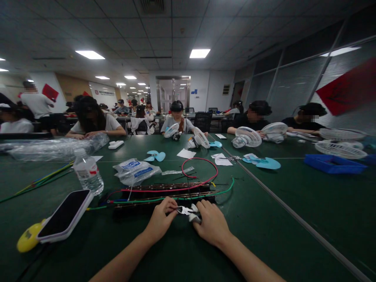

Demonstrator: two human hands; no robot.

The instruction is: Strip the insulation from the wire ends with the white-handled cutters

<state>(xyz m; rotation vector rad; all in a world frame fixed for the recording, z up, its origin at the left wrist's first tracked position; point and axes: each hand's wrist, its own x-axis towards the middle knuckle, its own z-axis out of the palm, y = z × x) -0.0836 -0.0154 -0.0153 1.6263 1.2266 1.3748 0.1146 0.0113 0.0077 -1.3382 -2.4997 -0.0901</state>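
Note:
My left hand (161, 219) is closed in a pinch on a thin wire end next to the jaws of small white-handled cutters (189, 212). My right hand (210, 223) is wrapped round the cutters' handles. Both hands rest on the green table (264, 219) near its front edge. Just beyond them lies a long dark strip (164, 196) carrying red and green wires (199, 172), with a red loop curling up behind it.
A phone (65, 214) lies on a yellow object at left, beside a water bottle (87, 171). Plastic bags (135, 170), blue fan blades (155, 156), white fans (246, 137) and a blue tray (333, 163) sit further back. Several people work along the far side.

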